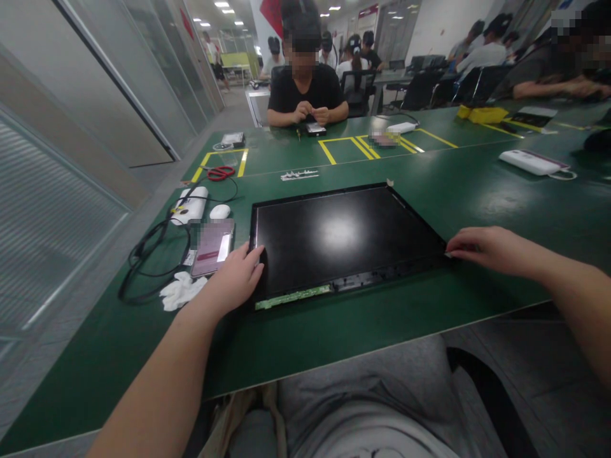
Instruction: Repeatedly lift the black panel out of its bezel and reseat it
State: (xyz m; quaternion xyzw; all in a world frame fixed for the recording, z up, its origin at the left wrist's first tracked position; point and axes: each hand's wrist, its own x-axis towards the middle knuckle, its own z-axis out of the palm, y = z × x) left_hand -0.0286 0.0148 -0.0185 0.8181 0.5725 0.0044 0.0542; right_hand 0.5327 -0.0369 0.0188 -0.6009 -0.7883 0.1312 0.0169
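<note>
A black monitor panel (305, 248) with a dark frame lies face up on the green table, with a green circuit strip (292, 298) along its near left edge. My left hand (241, 273) rests on the panel's left edge, fingers spread, a couple of fingertips reaching over the frame. At the near right corner my right hand (487, 247) is closed in a pinch, its fingertips at a small pale piece too tiny to name. Another pale tab (390, 183) shows at the far right corner.
Left of the panel lie a phone (212, 248), white gloves (181, 291), a white mouse (220, 212), a white device (189, 205), black cables (136, 254) and red-handled scissors (221, 173). Across the table a person (308, 89) handles a small object. A white power bank (532, 163) sits right.
</note>
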